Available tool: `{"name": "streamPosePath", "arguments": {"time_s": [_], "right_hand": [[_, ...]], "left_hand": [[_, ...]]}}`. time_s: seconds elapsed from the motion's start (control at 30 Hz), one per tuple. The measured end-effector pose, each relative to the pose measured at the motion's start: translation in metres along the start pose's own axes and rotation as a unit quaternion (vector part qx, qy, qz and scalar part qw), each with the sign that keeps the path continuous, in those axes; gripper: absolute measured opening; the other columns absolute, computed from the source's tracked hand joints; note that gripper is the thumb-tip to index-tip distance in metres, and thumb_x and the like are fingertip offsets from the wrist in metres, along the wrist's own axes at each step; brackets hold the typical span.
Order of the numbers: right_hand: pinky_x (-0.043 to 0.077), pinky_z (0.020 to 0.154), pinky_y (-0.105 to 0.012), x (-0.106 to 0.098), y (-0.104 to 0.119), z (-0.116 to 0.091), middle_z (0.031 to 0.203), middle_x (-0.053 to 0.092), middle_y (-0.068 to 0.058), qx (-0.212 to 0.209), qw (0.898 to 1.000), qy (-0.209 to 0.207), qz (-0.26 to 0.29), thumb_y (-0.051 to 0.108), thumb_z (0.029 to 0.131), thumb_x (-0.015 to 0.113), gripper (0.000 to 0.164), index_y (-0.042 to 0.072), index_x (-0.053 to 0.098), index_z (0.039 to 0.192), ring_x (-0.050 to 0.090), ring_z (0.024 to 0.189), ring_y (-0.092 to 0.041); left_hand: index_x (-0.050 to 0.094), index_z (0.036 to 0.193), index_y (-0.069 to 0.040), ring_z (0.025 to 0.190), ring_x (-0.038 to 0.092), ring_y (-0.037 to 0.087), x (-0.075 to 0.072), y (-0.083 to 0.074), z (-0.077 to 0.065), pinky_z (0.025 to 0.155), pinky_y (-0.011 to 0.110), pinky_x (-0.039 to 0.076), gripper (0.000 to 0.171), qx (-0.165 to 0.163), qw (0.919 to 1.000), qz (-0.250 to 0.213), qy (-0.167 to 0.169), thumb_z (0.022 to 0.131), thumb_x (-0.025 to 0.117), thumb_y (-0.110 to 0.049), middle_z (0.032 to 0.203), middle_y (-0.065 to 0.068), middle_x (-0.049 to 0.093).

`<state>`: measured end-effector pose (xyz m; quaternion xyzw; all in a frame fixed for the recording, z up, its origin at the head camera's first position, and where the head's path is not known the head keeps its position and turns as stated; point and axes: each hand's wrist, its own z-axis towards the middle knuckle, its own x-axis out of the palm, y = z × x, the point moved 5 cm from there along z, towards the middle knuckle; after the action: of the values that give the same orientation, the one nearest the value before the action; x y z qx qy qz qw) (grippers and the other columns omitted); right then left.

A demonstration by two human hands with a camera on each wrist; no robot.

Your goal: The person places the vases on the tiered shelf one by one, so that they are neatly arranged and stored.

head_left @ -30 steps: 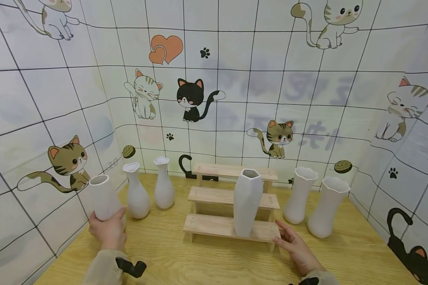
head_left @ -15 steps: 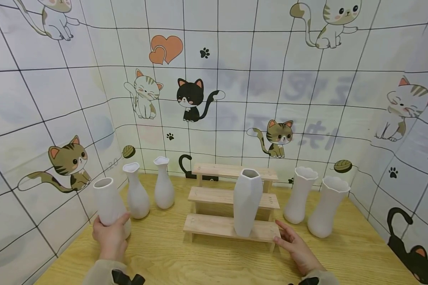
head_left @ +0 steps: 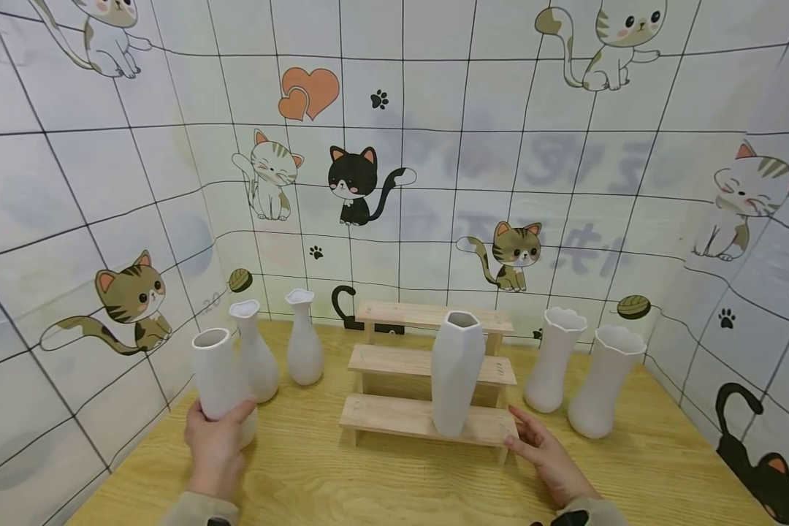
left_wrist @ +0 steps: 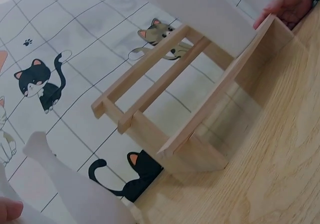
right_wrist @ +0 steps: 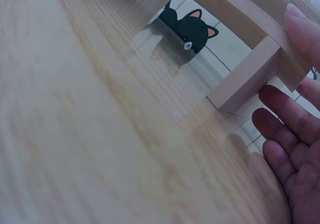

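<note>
My left hand [head_left: 217, 446] grips a white cylindrical vase [head_left: 220, 376] around its lower part at the left; I cannot tell whether its base touches the table. In the left wrist view just a fingertip [left_wrist: 10, 210] shows at the lower left edge. A three-tier wooden display stand [head_left: 394, 420] occupies the middle, with a faceted white vase [head_left: 456, 372] upright on its lowest step. My right hand [head_left: 546, 456] holds the right end of that step. In the right wrist view the thumb [right_wrist: 302, 31] lies along the board [right_wrist: 240, 21], other fingers beside the leg.
Two narrow-necked white vases [head_left: 256, 358] [head_left: 305, 343] stand left of the stand, near the held vase. To the right are two white vases with wavy rims [head_left: 552, 365] [head_left: 598, 391]. Cat-printed cloth [head_left: 401, 183] encloses the wooden table [head_left: 342, 489] at back and sides.
My left hand has moved rightward and slightly down with the cylindrical vase, which now partly covers the nearer narrow-necked vase. The right hand and the stand have stayed put.
</note>
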<state>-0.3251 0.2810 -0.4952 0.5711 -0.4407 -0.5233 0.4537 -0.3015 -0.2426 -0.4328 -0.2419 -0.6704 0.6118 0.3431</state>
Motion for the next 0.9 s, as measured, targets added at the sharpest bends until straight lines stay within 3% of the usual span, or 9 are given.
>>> {"name": "streamPosePath", "arguments": {"time_s": [0.2,0.53,0.9], "right_hand": [[0.033,0.100,-0.051,0.000,0.000,-0.001,0.131,0.048,-0.020,-0.001,1.000,0.000,-0.002,0.022,0.094,0.063,0.069,0.007,0.028,0.151,0.047,0.116,-0.025],[0.034,0.100,-0.050,0.000,0.000,-0.001,0.132,0.047,-0.019,0.002,1.000,0.002,-0.006,0.019,0.095,0.062,0.068,0.006,0.026,0.151,0.045,0.116,-0.024],[0.033,0.100,-0.050,0.000,0.001,-0.001,0.130,0.048,-0.018,0.005,1.000,0.001,-0.006,0.021,0.094,0.063,0.069,0.006,0.027,0.151,0.046,0.114,-0.022]], "left_hand": [[0.029,0.145,0.000,0.121,0.038,0.027,0.012,-0.006,-0.009,0.104,0.045,0.032,0.088,0.021,0.9995,0.008,0.023,0.072,0.079,0.004,0.137,0.012,0.036],[0.025,0.143,0.001,0.121,0.036,0.029,0.038,-0.021,-0.026,0.100,0.045,0.031,0.085,0.017,0.9931,-0.008,0.115,0.076,0.078,0.001,0.135,0.013,0.035],[0.022,0.144,-0.002,0.122,0.034,0.032,0.066,-0.035,-0.044,0.098,0.045,0.033,0.083,0.006,0.9788,-0.032,0.202,0.080,0.074,0.002,0.140,0.014,0.030]]}}
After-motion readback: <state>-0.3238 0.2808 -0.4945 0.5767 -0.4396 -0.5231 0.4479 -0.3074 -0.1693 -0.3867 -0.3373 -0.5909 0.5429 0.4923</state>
